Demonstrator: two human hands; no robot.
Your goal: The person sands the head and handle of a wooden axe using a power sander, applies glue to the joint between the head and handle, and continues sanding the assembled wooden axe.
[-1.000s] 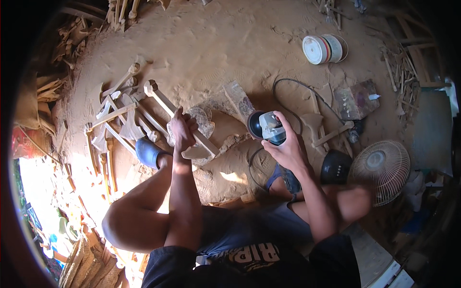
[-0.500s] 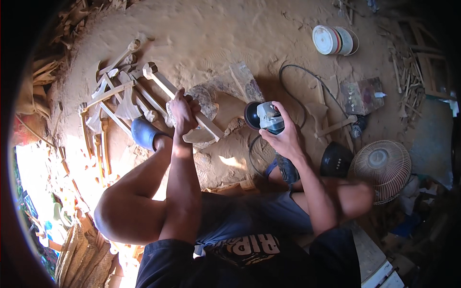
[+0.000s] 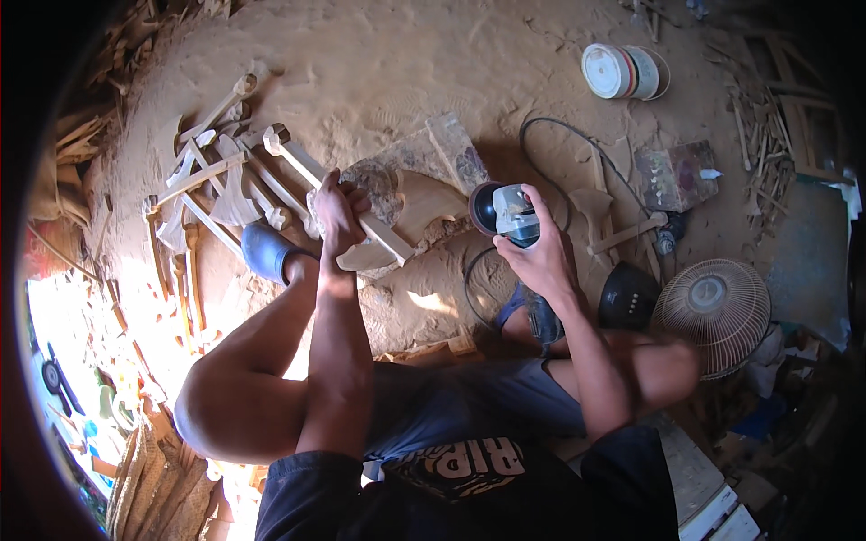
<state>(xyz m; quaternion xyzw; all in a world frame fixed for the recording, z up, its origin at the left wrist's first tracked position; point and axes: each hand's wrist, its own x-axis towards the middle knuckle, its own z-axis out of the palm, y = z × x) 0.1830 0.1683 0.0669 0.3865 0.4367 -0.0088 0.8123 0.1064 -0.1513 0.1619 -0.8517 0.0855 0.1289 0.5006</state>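
My left hand (image 3: 339, 215) is wrapped round the shaft of a pale wooden piece (image 3: 386, 238) with a knobbed far end, held at a slant over a worn wooden block (image 3: 410, 153). A broad, curved wooden part (image 3: 428, 203) shows to the right of the shaft; whether it belongs to the held piece I cannot tell. My right hand (image 3: 546, 257) grips an angle grinder (image 3: 516, 215) by its head, thumb and fingers around the clear-taped housing. Its round dark disc (image 3: 484, 207) faces left, apart from the shaft.
Several similar wooden pieces (image 3: 236, 194) lie heaped beyond my left foot, which wears a blue clog (image 3: 267, 252). A black cord (image 3: 577, 133) loops over the sandy ground. To the right are a bucket (image 3: 606, 72), a box-like block (image 3: 677, 178) and a fan (image 3: 713, 311).
The grinder's disc has tilted, showing more of its face, and the grinder has shifted slightly right. The left hand keeps its hold on the wooden piece; the whole view has shifted a little.
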